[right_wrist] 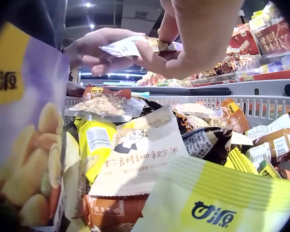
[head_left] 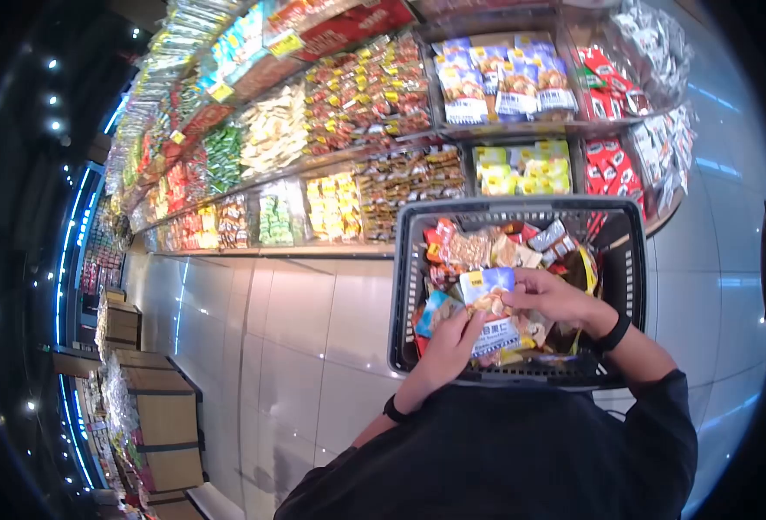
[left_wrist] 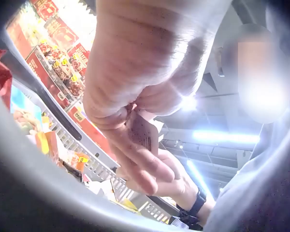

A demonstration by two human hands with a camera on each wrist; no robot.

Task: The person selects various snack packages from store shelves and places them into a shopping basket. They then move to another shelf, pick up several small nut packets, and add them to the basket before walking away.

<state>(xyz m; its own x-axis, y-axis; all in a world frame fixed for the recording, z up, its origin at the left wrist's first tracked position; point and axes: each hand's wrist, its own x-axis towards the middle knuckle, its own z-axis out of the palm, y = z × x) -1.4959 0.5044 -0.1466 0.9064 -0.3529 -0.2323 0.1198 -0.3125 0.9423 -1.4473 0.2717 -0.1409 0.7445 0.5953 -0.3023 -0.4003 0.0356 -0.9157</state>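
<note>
Over a dark shopping basket (head_left: 403, 286), both hands hold a small white-and-purple packet of nuts (head_left: 497, 328). The left hand (head_left: 445, 351) pinches its lower left edge, and the right hand (head_left: 560, 299) pinches its upper right side. From the left wrist, the packet (left_wrist: 144, 135) shows edge-on between the left thumb and fingers. In the right wrist view the packet (right_wrist: 122, 47) is tilted above the basket's contents. Below the hands lie several snack packets, including a cream-coloured packet (right_wrist: 140, 150), a yellow packet (right_wrist: 96, 140) and a large nut packet (right_wrist: 31, 140).
Beyond the basket runs a tiered snack shelf (head_left: 339, 251) with sorted bins of wrapped snacks. Purple nut packets (head_left: 500, 74) fill one upper bin. Shiny floor tiles (head_left: 287, 338) stretch to the left, where cardboard-coloured display boxes (head_left: 168, 420) stand.
</note>
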